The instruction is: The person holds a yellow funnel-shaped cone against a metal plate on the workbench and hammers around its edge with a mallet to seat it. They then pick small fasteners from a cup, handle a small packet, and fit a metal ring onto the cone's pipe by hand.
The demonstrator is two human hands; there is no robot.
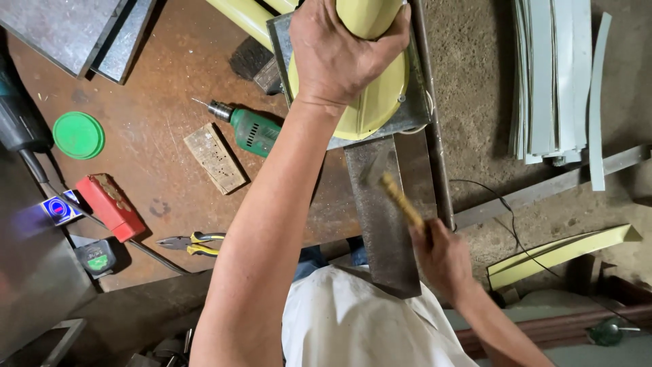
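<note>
Above the grey metal plate (382, 217), your left hand (339, 51) grips the yellow tube (367, 17), while your right hand (441, 255) holds a wooden-handled brush (401, 200) over that plate.

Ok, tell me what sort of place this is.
Most likely a small metal workshop. A rusty steel worktable carries a green power drill and pliers, and cut sheet-metal strips lie on the dirt floor. The left hand grips a pale yellow metal piece; the right hand holds a brush.
</note>
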